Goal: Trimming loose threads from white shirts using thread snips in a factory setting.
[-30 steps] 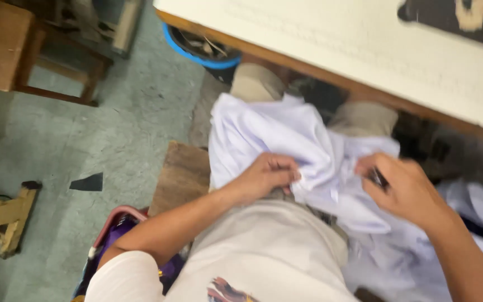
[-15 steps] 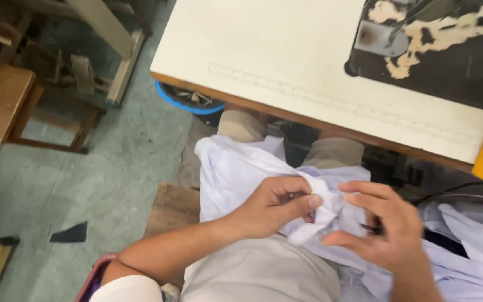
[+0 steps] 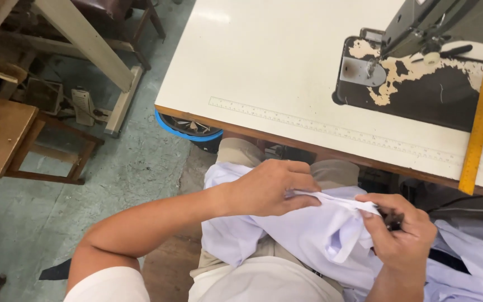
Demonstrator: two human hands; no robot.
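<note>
White garment [image 3: 308,235] bunched on the person's lap, below the surface [image 3: 264,67] edge. Left hand [image 3: 269,187] closed, pinching a fabric edge; right hand [image 3: 401,235] closed on the other end, also gripping a small dark tool. Sewing machine [image 3: 431,61] and yellow ruler [image 3: 479,128] sit on the surface.

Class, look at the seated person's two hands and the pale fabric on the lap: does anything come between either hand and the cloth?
Nothing visible does. The left hand and the right hand both pinch the pale fabric directly, holding an edge stretched between them. A small dark object sits in the right hand, too hidden to identify.
</note>
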